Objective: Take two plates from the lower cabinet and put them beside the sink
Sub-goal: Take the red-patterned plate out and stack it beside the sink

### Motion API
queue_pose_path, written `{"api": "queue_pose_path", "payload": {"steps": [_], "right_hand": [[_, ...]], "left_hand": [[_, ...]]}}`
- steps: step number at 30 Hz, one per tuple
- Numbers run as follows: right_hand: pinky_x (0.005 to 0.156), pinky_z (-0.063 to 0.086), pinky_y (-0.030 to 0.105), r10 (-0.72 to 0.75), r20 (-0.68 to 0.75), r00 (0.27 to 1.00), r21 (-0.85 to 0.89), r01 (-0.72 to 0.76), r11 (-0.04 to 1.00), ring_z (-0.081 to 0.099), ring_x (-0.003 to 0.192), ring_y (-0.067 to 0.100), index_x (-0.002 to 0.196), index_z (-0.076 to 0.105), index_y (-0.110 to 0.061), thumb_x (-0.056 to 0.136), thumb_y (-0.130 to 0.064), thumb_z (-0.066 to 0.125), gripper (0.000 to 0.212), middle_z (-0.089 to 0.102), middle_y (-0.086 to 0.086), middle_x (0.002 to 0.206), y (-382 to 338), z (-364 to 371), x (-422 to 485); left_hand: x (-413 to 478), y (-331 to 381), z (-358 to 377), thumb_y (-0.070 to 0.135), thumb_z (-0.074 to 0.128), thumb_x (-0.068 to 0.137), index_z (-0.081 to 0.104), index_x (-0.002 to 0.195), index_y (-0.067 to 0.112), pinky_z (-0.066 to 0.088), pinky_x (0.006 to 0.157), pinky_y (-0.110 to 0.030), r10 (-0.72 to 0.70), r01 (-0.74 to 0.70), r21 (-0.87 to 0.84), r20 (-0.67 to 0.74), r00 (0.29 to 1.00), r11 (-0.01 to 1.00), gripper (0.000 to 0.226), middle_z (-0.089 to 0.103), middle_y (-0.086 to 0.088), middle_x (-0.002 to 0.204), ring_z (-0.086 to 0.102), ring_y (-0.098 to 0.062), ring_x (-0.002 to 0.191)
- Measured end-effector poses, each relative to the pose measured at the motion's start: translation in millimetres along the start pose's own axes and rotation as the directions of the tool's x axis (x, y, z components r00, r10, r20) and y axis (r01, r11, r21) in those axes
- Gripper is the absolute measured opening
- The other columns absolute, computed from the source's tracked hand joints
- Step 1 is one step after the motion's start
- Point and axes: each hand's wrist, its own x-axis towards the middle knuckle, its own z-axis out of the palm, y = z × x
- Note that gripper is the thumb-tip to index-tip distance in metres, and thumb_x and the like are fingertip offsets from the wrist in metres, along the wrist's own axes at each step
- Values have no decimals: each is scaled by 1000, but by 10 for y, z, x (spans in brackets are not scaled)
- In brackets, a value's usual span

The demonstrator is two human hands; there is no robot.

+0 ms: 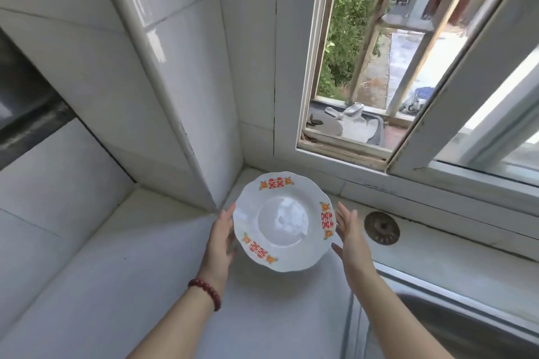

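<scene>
A white scalloped plate [284, 221] with red and orange rim motifs lies on the pale counter [175, 285] in the corner below the window. A shadow shows under its near edge, and I cannot tell whether a second plate lies beneath it. My left hand [221, 239], with a red bead bracelet on the wrist, has straight fingers against the plate's left rim. Just off the right rim, my right hand [350, 236] has its fingers straight and thumb spread, holding nothing.
The steel sink [466, 315] sits at the lower right, right of the plate. A round rusty metal disc [381, 227] lies on the ledge behind it. A tiled column [175, 96] juts out at the left. The open window [364, 67] is behind.
</scene>
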Motion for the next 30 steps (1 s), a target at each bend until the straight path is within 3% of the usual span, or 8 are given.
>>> {"api": "queue_pose_path", "payload": {"steps": [4,6,8,12,24,30], "right_hand": [[99,32,34,5,-3,1000,-16,-5,1000,41,121,9,136,37,-36,96,-52,19,47,47,-6,138,88,64,141],[98,32,32,8,-3,1000,-14,-8,1000,40,121,7,137,37,-35,97,-51,19,47,46,-6,139,126,85,197],[98,32,32,15,1,1000,-11,-15,1000,39,121,6,138,37,-34,97,-50,19,47,45,-6,141,159,102,240],[98,32,31,38,3,999,-5,-38,999,39,119,5,140,35,-32,98,-49,19,48,44,-7,141,215,122,288],[94,34,27,55,-3,998,-4,-55,998,41,119,5,138,39,-30,98,-48,19,49,47,-8,141,262,115,314],[100,33,31,75,-3,997,-41,-75,996,40,128,10,140,37,-27,97,-48,19,51,46,-5,143,257,108,325]], "left_hand": [[167,-80,-22,57,23,87,63,89,62,35,81,-28,0,-1,19,8,1000,1000,40,63,40,97,52,16,98],[213,-104,-39,62,27,80,63,89,62,38,78,-26,1,-1,25,16,1000,1000,37,65,38,97,56,17,93],[252,-128,-64,65,29,75,64,91,59,39,81,-28,-18,18,2,6,1000,1000,39,65,36,99,56,11,100],[327,-202,-108,54,19,90,63,94,54,41,79,-28,-34,33,-41,-11,999,999,44,66,35,99,52,5,106],[385,-289,-134,57,23,89,57,108,51,38,78,-26,-53,51,-53,-25,998,997,40,59,31,114,47,6,112],[377,-287,-120,53,24,91,61,101,47,37,83,-31,-79,74,-93,-54,995,993,39,65,32,99,51,3,105]]}}
